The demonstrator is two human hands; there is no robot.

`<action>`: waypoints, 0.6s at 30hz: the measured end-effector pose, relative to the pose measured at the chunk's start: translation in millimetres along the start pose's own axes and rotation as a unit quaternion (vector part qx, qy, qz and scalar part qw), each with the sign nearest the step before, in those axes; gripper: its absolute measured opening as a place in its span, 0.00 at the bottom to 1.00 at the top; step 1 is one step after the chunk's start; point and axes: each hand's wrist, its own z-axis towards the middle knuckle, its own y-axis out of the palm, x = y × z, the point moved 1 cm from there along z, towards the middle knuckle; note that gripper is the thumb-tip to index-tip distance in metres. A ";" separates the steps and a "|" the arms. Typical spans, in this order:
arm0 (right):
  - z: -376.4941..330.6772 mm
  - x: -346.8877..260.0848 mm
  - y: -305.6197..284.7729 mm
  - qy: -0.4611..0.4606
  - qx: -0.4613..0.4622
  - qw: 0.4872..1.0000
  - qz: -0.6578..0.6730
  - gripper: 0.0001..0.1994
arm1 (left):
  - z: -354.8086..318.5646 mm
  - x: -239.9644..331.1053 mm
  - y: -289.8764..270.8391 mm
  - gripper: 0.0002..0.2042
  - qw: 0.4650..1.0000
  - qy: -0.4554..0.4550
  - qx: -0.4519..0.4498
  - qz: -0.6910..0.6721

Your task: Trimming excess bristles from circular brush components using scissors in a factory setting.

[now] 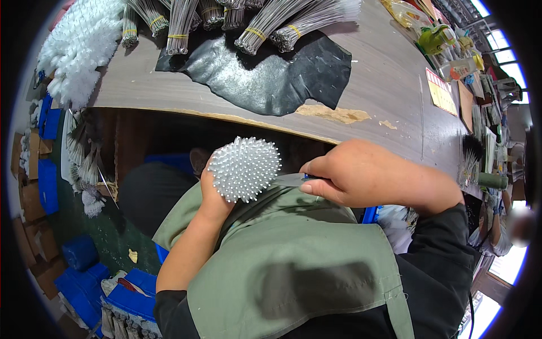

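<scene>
My left hand (212,195) holds up a round white bristle head (246,167), its stubby tips fanned toward the camera; most of the hand is hidden behind it. My right hand (361,174) is closed around a small metal blade with a blue grip (292,179), whose tip touches the right edge of the bristle head. Both hands hover above my green apron (293,260), just in front of the wooden table edge (265,121).
A black sheet (271,73) lies on the table under several banded bundles of grey wire stems (265,22). White fluffy brushes (79,45) pile at the far left. Blue crates (84,277) sit on the floor at left. Cluttered items and a yellow card (441,93) lie at the right.
</scene>
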 end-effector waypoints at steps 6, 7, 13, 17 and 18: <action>16.8 -22.2 -21.2 0.070 -0.132 0.982 -0.111 0.22 | 1.6 -6.3 -6.3 0.12 0.997 0.019 0.022 0.074; 19.8 -24.2 -22.1 0.070 -0.133 0.982 -0.112 0.22 | 1.4 -6.4 -7.0 0.12 0.995 0.024 0.022 0.090; 27.7 -22.1 -17.8 0.065 -0.149 0.976 -0.143 0.18 | 2.2 -3.1 -4.0 0.11 0.998 -0.001 0.030 0.053; 29.8 -23.6 -19.5 0.051 -0.146 0.977 -0.146 0.19 | 2.2 -4.2 -3.6 0.12 0.993 0.016 0.018 0.114; 29.9 -24.2 -20.1 0.040 -0.143 0.978 -0.147 0.19 | 2.7 -4.3 -3.6 0.12 0.997 0.004 0.022 0.070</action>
